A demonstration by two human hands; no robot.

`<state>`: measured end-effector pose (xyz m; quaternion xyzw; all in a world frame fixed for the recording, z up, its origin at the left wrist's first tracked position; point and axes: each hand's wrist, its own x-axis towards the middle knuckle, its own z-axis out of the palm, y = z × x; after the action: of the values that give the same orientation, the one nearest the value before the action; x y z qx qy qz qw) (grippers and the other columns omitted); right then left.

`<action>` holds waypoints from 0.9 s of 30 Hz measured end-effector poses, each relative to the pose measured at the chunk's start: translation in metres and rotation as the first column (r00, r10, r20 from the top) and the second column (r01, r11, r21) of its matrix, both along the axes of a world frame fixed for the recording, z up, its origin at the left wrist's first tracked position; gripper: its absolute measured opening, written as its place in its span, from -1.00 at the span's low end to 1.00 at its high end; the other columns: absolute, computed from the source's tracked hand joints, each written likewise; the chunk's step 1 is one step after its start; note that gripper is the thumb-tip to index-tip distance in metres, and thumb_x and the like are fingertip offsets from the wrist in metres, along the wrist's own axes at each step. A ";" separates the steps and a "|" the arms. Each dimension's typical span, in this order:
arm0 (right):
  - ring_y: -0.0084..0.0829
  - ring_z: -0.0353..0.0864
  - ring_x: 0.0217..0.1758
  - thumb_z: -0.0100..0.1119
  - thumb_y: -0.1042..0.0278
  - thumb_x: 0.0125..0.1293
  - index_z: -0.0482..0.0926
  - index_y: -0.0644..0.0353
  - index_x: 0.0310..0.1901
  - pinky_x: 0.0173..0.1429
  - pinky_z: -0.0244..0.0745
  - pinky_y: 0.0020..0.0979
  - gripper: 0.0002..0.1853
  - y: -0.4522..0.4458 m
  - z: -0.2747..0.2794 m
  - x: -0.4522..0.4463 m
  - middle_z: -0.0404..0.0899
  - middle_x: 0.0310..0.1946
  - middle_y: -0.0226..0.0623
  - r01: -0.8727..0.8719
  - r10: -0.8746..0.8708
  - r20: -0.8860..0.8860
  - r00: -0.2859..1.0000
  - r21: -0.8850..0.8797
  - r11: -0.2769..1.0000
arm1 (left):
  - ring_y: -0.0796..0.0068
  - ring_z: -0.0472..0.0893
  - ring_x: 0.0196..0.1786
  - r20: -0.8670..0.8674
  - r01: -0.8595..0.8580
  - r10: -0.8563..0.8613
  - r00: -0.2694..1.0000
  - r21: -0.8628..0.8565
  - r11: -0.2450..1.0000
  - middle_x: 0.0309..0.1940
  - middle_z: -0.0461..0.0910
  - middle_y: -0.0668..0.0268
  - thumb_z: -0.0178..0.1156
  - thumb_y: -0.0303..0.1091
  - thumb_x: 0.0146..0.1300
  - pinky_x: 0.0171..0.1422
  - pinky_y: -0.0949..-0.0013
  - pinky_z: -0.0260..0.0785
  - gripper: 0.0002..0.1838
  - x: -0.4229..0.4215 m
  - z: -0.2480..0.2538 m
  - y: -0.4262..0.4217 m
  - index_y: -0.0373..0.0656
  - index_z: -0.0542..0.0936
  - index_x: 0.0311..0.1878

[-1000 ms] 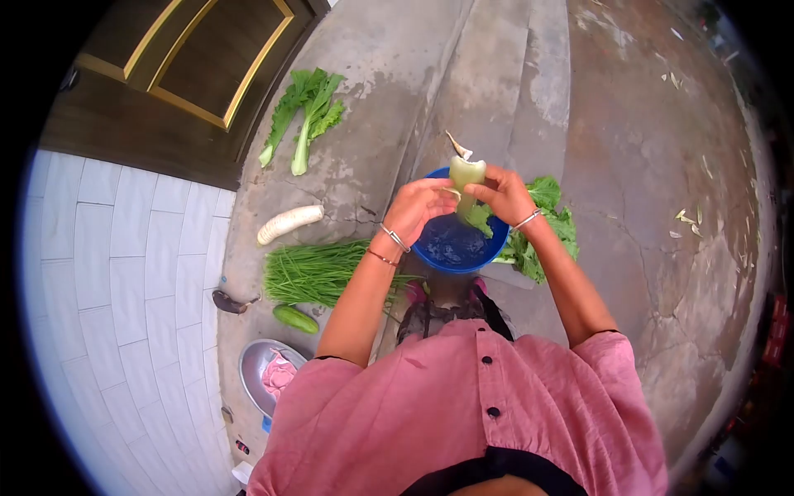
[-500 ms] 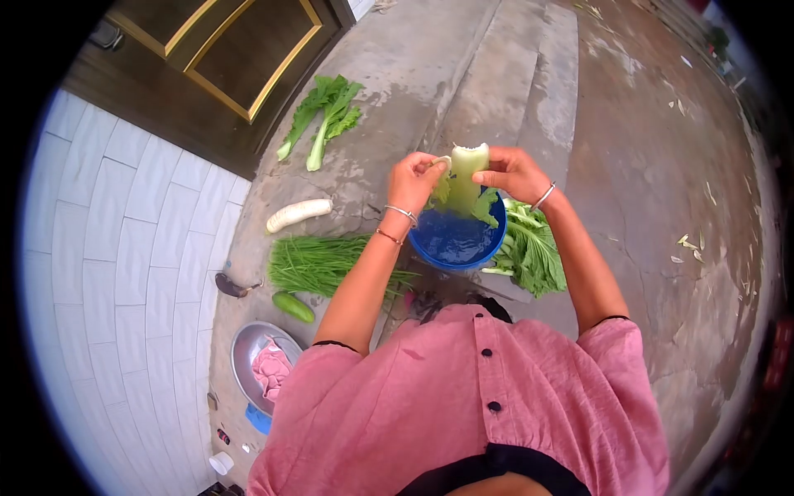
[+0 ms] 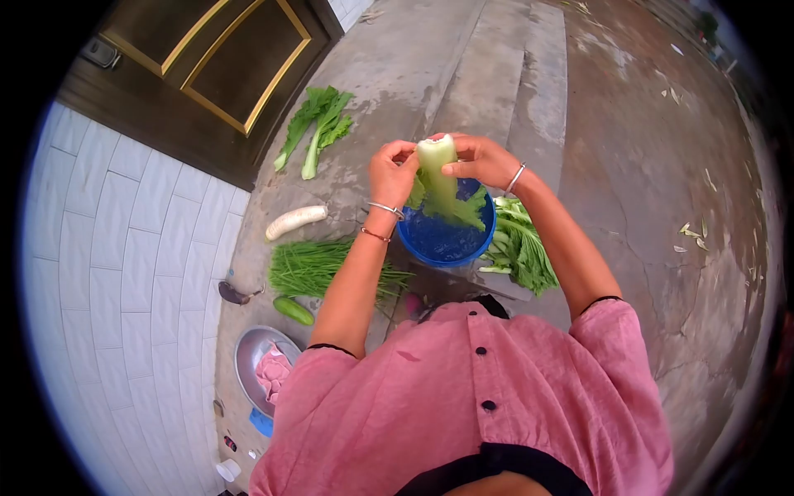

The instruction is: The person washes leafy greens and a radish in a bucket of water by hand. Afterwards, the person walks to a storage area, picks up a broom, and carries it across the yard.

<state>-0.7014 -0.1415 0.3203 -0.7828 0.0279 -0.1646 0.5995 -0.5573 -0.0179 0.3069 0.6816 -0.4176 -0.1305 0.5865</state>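
Observation:
Leaf end down, a broad pale-green stalk of leafy greens (image 3: 438, 169) is held upright over a blue bucket (image 3: 447, 263) of water. Its crinkled leaf hangs at the water. My right hand (image 3: 486, 162) grips the stalk's upper right side, thumb across the front. My left hand (image 3: 392, 175) is closed in a pinch at the stalk's left edge, where a bit of green leaf hangs below the fingers. The exact hold of the left fingertips is partly hidden.
Leafy greens (image 3: 523, 248) lie right of the bucket. To the left are long thin green stems (image 3: 310, 266), a white radish (image 3: 296, 221), a cucumber (image 3: 294, 310), an eggplant (image 3: 235, 293) and a metal basin (image 3: 248, 355) with pink cloth. More greens (image 3: 318, 132) lie near the door (image 3: 223, 74).
The stalk and both hands have shifted slightly left in view. My left hand has come closer against the stalk; the pale strip it pinched beside the stalk no longer shows.

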 end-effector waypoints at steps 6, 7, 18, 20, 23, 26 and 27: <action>-0.55 0.48 -0.07 0.20 0.50 0.14 0.46 0.30 -0.05 0.04 0.38 -0.49 -0.68 0.005 0.013 0.002 0.54 -0.13 -0.33 -0.037 0.024 0.041 0.999 0.336 0.941 | 0.70 0.48 -0.38 -0.187 0.141 -0.154 0.970 -0.082 0.987 -0.42 0.56 0.41 0.16 -0.52 0.13 -0.27 0.59 0.35 -0.89 -0.007 0.030 0.006 -0.28 0.57 -0.25; -0.55 0.48 -0.07 0.20 0.50 0.14 0.46 0.30 -0.05 0.04 0.38 -0.49 -0.68 0.007 0.016 0.001 0.54 -0.13 -0.33 -0.033 0.021 0.039 0.999 0.337 0.941 | 0.70 0.48 -0.38 -0.189 0.145 -0.158 0.969 -0.081 0.986 -0.42 0.56 0.41 0.16 -0.52 0.13 -0.27 0.59 0.35 -0.89 -0.009 0.036 0.007 -0.28 0.57 -0.25; -0.54 0.50 -0.09 0.18 0.51 0.16 0.37 0.24 -0.09 0.03 0.41 -0.48 -0.70 0.015 0.044 -0.008 0.52 -0.15 -0.35 0.091 -0.167 0.242 0.956 0.297 0.950 | 0.68 0.48 -0.36 -0.173 0.191 -0.214 0.961 -0.137 0.972 -0.40 0.55 0.38 0.04 -0.39 0.27 -0.26 0.57 0.37 -0.82 -0.028 0.081 0.009 -0.32 0.53 -0.21; -0.53 0.49 -0.08 0.18 0.52 0.16 0.35 0.24 -0.10 0.03 0.41 -0.47 -0.71 0.015 0.051 -0.012 0.52 -0.16 -0.35 0.119 -0.198 0.255 0.946 0.292 0.949 | 0.67 0.48 -0.35 -0.180 0.212 -0.240 0.954 -0.162 0.964 -0.39 0.55 0.36 0.02 -0.39 0.27 -0.24 0.55 0.38 -0.81 -0.031 0.085 0.008 -0.32 0.53 -0.21; -0.53 0.49 -0.06 0.18 0.51 0.16 0.34 0.24 -0.07 0.02 0.41 -0.47 -0.69 0.012 0.062 -0.026 0.52 -0.14 -0.32 0.138 -0.204 0.244 0.948 0.262 0.955 | 0.63 0.49 -0.23 -0.226 0.287 -0.327 0.917 -0.194 0.938 -0.27 0.52 0.36 0.00 -0.39 0.29 -0.11 0.50 0.38 -0.80 -0.039 0.092 0.007 -0.28 0.49 -0.11; -0.52 0.48 -0.04 0.17 0.52 0.16 0.34 0.25 -0.08 0.03 0.40 -0.48 -0.70 0.012 0.070 -0.041 0.51 -0.12 -0.31 0.179 -0.243 0.255 0.936 0.249 0.952 | 0.60 0.48 -0.25 -0.256 0.300 -0.362 0.896 -0.252 0.920 -0.29 0.52 0.31 0.06 -0.48 0.22 -0.14 0.53 0.38 -0.81 -0.057 0.104 0.005 -0.32 0.46 -0.12; -0.52 0.49 -0.07 0.18 0.52 0.15 0.34 0.27 -0.08 0.01 0.41 -0.48 -0.68 0.010 0.071 -0.045 0.52 -0.14 -0.29 0.199 -0.270 0.283 0.920 0.255 0.946 | 0.60 0.48 -0.25 -0.260 0.300 -0.362 0.895 -0.251 0.921 -0.29 0.52 0.31 0.06 -0.48 0.22 -0.14 0.53 0.38 -0.81 -0.061 0.103 0.003 -0.32 0.46 -0.12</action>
<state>-0.7468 -0.1313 0.3913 -0.6658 0.0444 -0.3537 0.6554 -0.6181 -0.0154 0.4099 0.5084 -0.4447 -0.2877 0.6790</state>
